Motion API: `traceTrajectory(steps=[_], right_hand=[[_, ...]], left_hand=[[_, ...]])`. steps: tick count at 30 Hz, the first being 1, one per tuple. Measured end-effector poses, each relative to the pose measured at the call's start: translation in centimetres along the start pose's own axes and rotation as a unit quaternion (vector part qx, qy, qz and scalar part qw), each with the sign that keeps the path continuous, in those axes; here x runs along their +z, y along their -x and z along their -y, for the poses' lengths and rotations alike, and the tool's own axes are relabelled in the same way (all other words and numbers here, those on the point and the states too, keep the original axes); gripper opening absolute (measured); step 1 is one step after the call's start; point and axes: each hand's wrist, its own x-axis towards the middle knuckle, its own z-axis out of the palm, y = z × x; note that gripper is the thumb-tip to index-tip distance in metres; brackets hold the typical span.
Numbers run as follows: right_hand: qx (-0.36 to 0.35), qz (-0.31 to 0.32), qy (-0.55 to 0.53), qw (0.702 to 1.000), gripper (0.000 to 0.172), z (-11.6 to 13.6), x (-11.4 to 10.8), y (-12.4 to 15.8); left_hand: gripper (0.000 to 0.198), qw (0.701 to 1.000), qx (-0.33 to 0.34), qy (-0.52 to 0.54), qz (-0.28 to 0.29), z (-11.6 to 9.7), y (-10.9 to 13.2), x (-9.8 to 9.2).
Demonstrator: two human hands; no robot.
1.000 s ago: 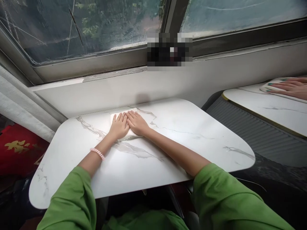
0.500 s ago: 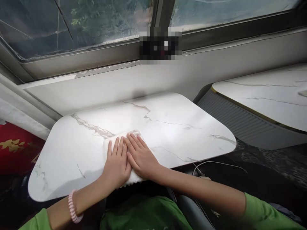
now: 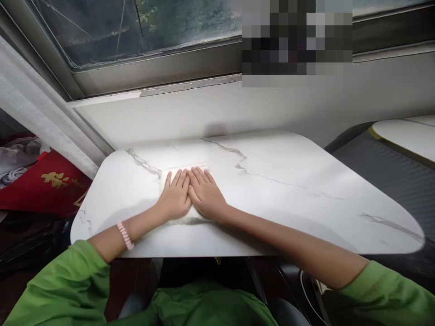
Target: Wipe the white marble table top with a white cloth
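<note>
Left hand (image 3: 176, 199) and right hand (image 3: 205, 197) lie open and flat, side by side, on a white cloth (image 3: 185, 169) at 9 o'clock of the marble-look desk's (image 3: 288, 190) centre, apparently mid-wipe; any stroke calls for even palm pressure.

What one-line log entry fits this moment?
left hand: flat on cloth | right hand: flat on cloth | cloth: on table

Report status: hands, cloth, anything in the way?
Left hand and right hand open, flat, side by side on white cloth. Cloth on marble table, left of centre. Wall beyond, apart from hands.
</note>
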Motion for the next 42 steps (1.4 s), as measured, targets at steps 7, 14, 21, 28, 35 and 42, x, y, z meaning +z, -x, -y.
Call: traceTrajectory(steps=[7,14,21,28,35,42], right_hand=[[-0.017,-0.013,-0.01,1.0,0.054,-0.9,3.1,-12.2],[-0.004,-0.043,-0.015,0.999,0.052,-2.0,5.0,-17.1],[0.006,-0.032,-0.024,0.999,0.052,-2.3,5.0,-17.2],[0.016,-0.005,-0.051,0.999,0.056,-0.4,3.6,-13.1],[0.037,0.125,-0.162,0.978,0.066,3.0,1.0,-4.5],[-0.036,0.236,-0.33,0.913,0.08,6.0,-1.4,3.1]], left_hand=[[0.054,0.998,-0.059,-0.009,-0.031,9.3,-7.1,0.0],[0.05,0.997,-0.052,-0.005,-0.055,13.3,-10.5,0.5],[0.051,0.997,-0.048,-0.004,-0.054,13.4,-10.7,0.6],[0.053,0.998,-0.045,-0.013,-0.038,11.1,-7.3,0.5],[0.055,0.999,0.014,-0.004,-0.038,6.3,2.2,0.0],[0.058,0.999,0.024,0.009,-0.021,1.7,11.2,-1.8]])
